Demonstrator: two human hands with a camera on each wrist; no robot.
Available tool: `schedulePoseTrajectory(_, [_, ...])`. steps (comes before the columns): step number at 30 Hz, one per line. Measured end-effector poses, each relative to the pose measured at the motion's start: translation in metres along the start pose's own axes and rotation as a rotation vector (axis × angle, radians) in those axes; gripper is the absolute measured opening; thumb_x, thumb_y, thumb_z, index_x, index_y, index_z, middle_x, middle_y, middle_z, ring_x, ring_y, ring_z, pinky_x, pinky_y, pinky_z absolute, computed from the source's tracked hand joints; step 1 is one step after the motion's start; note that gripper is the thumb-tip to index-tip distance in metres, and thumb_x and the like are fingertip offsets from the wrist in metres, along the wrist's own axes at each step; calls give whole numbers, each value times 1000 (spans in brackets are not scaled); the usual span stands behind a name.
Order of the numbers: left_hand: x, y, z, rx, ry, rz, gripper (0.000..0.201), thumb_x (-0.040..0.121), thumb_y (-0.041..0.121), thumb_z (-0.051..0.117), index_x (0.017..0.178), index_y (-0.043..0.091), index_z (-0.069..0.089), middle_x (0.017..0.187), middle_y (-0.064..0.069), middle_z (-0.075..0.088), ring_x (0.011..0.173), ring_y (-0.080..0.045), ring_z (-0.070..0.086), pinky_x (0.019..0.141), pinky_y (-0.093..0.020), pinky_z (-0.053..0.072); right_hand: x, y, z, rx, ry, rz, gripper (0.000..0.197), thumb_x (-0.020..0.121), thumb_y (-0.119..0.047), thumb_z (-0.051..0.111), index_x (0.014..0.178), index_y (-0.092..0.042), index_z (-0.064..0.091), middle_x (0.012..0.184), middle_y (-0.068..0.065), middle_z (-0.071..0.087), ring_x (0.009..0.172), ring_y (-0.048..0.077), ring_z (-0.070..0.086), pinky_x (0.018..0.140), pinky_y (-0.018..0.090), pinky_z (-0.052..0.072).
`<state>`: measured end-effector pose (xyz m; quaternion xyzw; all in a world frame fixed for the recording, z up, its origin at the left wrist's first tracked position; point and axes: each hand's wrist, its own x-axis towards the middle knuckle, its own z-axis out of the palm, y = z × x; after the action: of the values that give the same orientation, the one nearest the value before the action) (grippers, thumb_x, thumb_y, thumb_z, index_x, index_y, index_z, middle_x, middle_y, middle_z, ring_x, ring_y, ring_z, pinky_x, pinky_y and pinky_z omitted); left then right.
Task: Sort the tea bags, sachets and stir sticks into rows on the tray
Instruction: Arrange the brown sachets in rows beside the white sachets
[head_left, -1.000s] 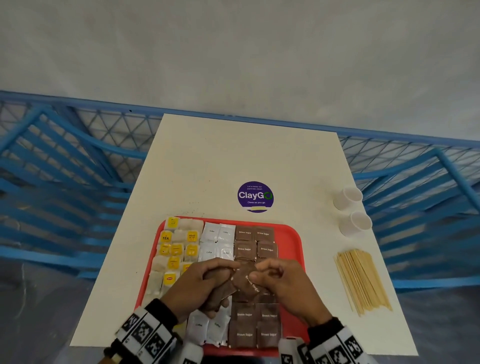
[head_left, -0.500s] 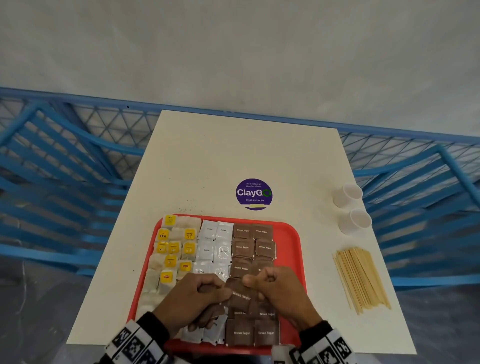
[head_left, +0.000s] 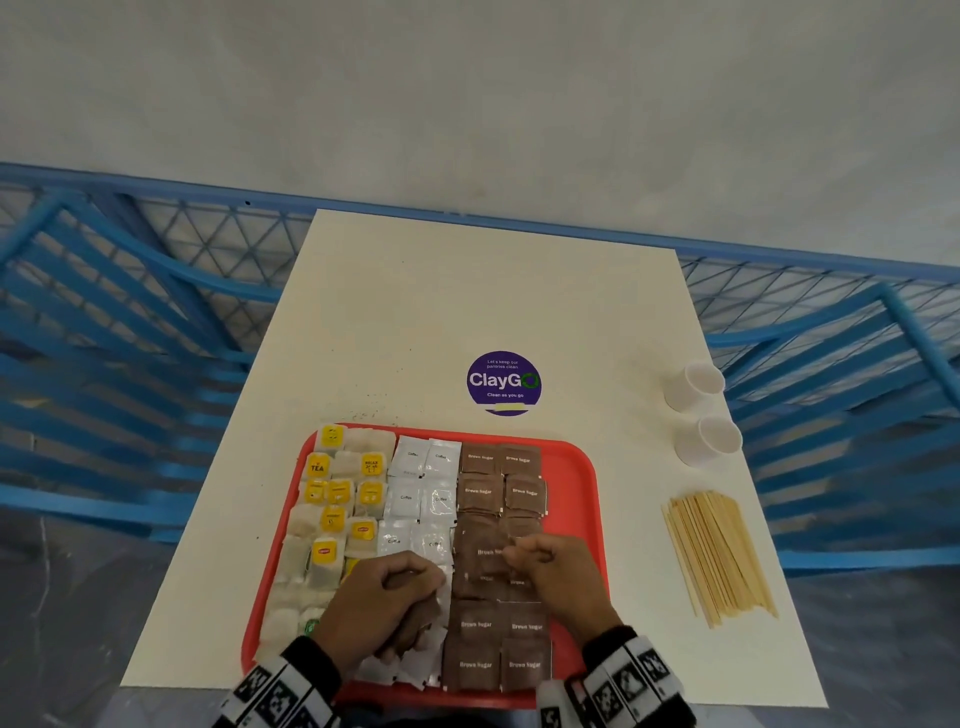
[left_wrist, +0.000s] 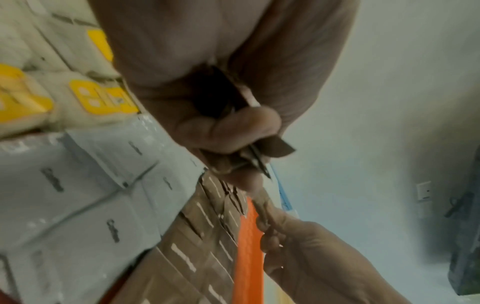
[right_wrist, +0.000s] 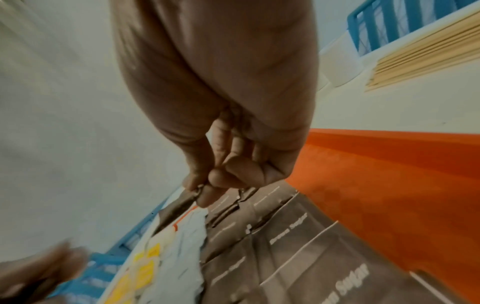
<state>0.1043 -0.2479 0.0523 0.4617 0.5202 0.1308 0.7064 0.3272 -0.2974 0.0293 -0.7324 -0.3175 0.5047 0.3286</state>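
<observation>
Two hands reach forward side by side, knuckles up, each wrist in a black-and-white patterned band: the left hand curls its fingers around thin brown packets, while the right hand pinches one between thumb and fingertips.

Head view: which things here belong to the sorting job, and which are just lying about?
Job:
red tray
tea bags
white sachets
brown sugar sachets
stir sticks
left hand
right hand

Lying about:
two white cups
ClayGo sticker
</observation>
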Motion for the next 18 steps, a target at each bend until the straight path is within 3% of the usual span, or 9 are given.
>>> schedulePoseTrajectory(5, [-10, -2, -23, -35, 68, -70, 14, 95, 21, 64, 97, 10, 73, 70, -19, 68, 52, -26, 57, 40, -22, 39, 43, 19, 15, -122, 94, 79, 24, 83, -15, 76, 59, -15, 72, 60, -4, 67, 57, 9, 55, 54, 20, 46])
schedulePoseTrajectory(8, [-15, -5, -32, -37, 70, -82, 16, 96, 22, 63, 101, 9, 72, 63, -13, 65, 45, -21, 56, 41, -23, 41, 48, 19, 21, -74, 124, 102, 20, 81, -19, 79, 64, -11, 74, 60, -6, 69, 53, 5, 57, 55, 21, 47])
schedulePoseTrajectory(10, [-16, -5, -32, -65, 69, -86, 17, 97, 21, 61, 103, 8, 71, 62, -13, 65, 45, -20, 57, 44, -24, 43, 45, 14, 22, -120, 187, 71, 28, 80, -27, 80, 62, -8, 71, 58, -6, 66, 51, 4, 55, 57, 20, 46])
schedulePoseTrajectory(13, [-17, 1, -30, -189, 50, -99, 17, 99, 12, 57, 107, 12, 72, 82, -17, 71, 61, -28, 67, 51, -31, 52, 31, 5, 19, -280, 311, -42, 35, 82, -33, 79, 60, -14, 58, 62, -6, 64, 59, 3, 56, 55, 16, 39])
schedulePoseTrajectory(15, [-15, 4, -30, -303, 25, -132, 32, 96, -4, 51, 110, 14, 73, 100, -20, 72, 76, -36, 72, 62, -41, 59, 16, -4, 17, -304, 248, -88, 33, 84, -31, 77, 62, -16, 58, 61, -7, 64, 56, -2, 55, 53, 12, 38])
schedulePoseTrajectory(18, [-11, 8, -27, -449, -102, -112, 46, 89, -18, 52, 121, 12, 66, 115, -28, 68, 100, -49, 68, 72, -49, 61, -12, -20, 21, -253, -9, -135, 27, 89, -35, 70, 70, -17, 64, 60, -6, 62, 51, -2, 51, 53, 13, 40])
